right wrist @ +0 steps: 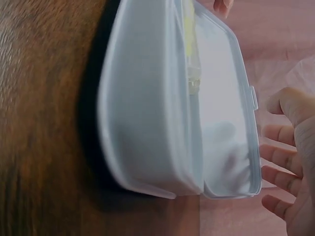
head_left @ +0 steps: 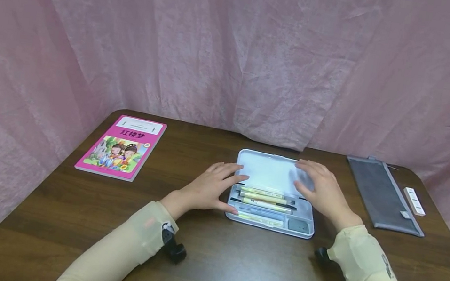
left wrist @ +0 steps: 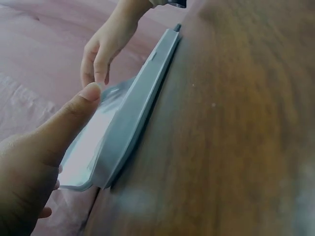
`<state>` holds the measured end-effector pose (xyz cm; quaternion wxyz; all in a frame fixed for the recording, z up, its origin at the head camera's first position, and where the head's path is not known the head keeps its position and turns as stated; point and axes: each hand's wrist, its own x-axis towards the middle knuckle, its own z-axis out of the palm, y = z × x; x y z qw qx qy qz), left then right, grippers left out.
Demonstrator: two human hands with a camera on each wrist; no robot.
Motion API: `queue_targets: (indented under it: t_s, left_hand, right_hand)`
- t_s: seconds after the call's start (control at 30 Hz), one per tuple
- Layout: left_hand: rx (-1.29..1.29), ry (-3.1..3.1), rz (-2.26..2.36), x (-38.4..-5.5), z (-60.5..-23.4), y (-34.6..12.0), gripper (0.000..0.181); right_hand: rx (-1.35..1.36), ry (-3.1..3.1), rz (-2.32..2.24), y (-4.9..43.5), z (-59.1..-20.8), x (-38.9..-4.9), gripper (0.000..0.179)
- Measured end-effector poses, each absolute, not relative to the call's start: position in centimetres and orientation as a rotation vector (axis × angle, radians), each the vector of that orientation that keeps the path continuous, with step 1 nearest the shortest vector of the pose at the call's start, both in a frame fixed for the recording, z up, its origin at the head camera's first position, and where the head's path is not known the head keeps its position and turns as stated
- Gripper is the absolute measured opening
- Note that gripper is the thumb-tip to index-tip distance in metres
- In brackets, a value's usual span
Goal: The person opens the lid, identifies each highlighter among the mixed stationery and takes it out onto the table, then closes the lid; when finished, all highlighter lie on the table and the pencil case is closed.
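Observation:
A pale blue-white pencil case (head_left: 306,211) lies open on the table, its lid (head_left: 269,169) folded back on the far side. Several pens (head_left: 264,198) with yellow and clear barrels fill the long compartment, and a dark grey block (head_left: 298,225) sits in the small one at the right. My left hand (head_left: 213,187) is at the case's left side, fingers spread, thumb at the near left corner. Over the lid's right edge is my right hand (head_left: 324,188), fingers extended. In the right wrist view, the right fingers (right wrist: 283,156) are beside the lid's rim.
A pink picture book (head_left: 119,148) lies at the back left of the brown table (head_left: 174,267). To the right are a grey mesh zip pouch (head_left: 380,194) and a small white block (head_left: 414,201). A pink curtain (head_left: 236,56) hangs behind the table.

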<state>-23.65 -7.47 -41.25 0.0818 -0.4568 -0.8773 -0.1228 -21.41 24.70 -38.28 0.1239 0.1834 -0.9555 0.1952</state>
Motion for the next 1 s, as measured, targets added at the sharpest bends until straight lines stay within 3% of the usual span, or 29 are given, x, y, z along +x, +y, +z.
queue_targets:
  t_s: [1.0]
  left_hand:
    - [-1.325,-2.784,-0.360,-23.8,-42.8,-7.3,0.093]
  right_hand:
    - [0.532,-2.947,0.647,24.7,-39.9,-22.4,0.050]
